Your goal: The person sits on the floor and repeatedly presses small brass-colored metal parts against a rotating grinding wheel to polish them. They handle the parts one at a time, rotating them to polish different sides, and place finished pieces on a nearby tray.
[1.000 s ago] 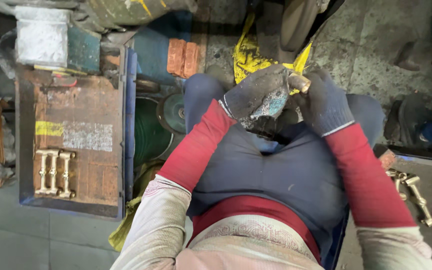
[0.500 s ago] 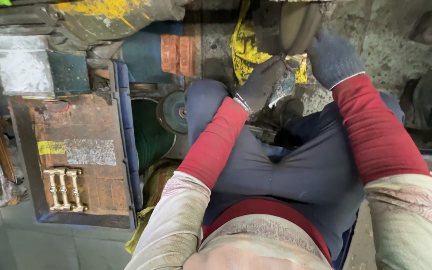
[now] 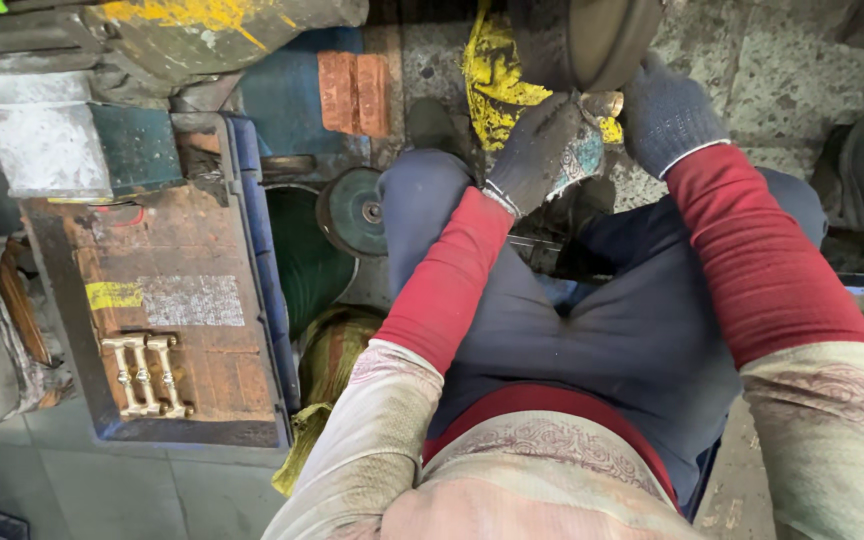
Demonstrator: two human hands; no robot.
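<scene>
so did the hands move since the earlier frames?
Yes. Left hand and right hand went up and forward, off the lap, holding a brass part at the wheel.

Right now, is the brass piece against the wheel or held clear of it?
Against it, apparently: both gloved hands, left hand and right hand, hold the brass piece at the wheel rim; actual contact cannot be told.
</scene>
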